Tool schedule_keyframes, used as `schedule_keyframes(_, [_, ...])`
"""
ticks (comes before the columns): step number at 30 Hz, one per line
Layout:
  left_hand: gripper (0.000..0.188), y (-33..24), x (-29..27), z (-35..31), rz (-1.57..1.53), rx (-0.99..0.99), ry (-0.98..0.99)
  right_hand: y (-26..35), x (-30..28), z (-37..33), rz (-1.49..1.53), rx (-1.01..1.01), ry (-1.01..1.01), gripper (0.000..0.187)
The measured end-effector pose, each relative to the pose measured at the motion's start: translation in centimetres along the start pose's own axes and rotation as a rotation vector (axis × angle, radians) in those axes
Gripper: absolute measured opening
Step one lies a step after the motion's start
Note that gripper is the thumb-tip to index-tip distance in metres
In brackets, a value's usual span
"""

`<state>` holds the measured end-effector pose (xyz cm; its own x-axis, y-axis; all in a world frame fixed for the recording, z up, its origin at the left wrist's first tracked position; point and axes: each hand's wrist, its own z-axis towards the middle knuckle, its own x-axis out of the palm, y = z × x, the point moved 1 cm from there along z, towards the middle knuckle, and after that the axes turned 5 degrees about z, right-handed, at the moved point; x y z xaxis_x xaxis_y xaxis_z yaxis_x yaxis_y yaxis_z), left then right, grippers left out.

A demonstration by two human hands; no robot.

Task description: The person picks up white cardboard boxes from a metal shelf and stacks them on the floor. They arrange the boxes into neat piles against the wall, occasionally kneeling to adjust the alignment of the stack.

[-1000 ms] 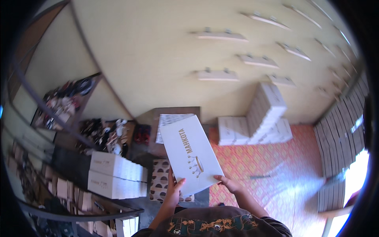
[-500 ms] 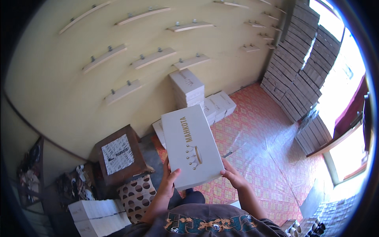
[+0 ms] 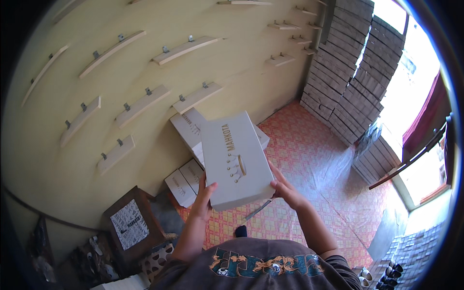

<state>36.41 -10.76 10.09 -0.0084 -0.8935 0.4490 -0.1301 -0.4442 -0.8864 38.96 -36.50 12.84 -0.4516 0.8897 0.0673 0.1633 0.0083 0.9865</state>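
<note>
A white cardboard box [image 3: 236, 166] with a gold crown print is held out in front of me, tilted a little. My left hand [image 3: 205, 197] grips its near left corner, the thumb lying along the top edge. At the near right corner my right hand [image 3: 286, 188] clasps it, thumb on top and fingers beneath. The fingers under the box are hidden. Behind the box, partly covered by it, stand similar white boxes [image 3: 186, 126] stacked by the wall. More white boxes [image 3: 180, 187] sit low on the floor beside my left hand.
A brown wooden table [image 3: 140, 203] with a printed sheet stands at left, near a dotted cushion [image 3: 155, 261]. Small wooden shelves [image 3: 142, 105] jut from the wall. Tall stacks of boxes [image 3: 338, 72] rise at the far right. Shoes [image 3: 389, 276] lie at the lower right.
My view has turned and moved closer to the wall boxes. The held box stays in both hands, now overlapping the wall stack. More of the low floor boxes show.
</note>
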Motion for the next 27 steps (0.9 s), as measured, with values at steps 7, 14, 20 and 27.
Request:
schedule_keyframes(7, [0.071, -1.6, 4.4, 10.5, 0.075, -0.226, 0.023, 4.8, -7.1, 5.5, -0.07, 0.117, -0.074, 0.067])
schedule_keyframes(14, [0.07, 0.8, 10.8, 15.6, 0.095, -0.386, -0.051, 6.0, -15.3, 6.4, -0.023, 0.135, -0.056, 0.063])
schedule_keyframes(20, [0.066, 6.9, 17.6, 18.6, -0.113, -0.26, -0.067, 5.5, -24.2, 5.9, -0.039, 0.165, 0.003, 0.061])
schedule_keyframes(27, [0.075, 15.8, 25.5, 20.3, -0.048, -0.237, -0.156, 0.9, -36.0, 5.7, -0.04, 0.261, 0.072, 0.063])
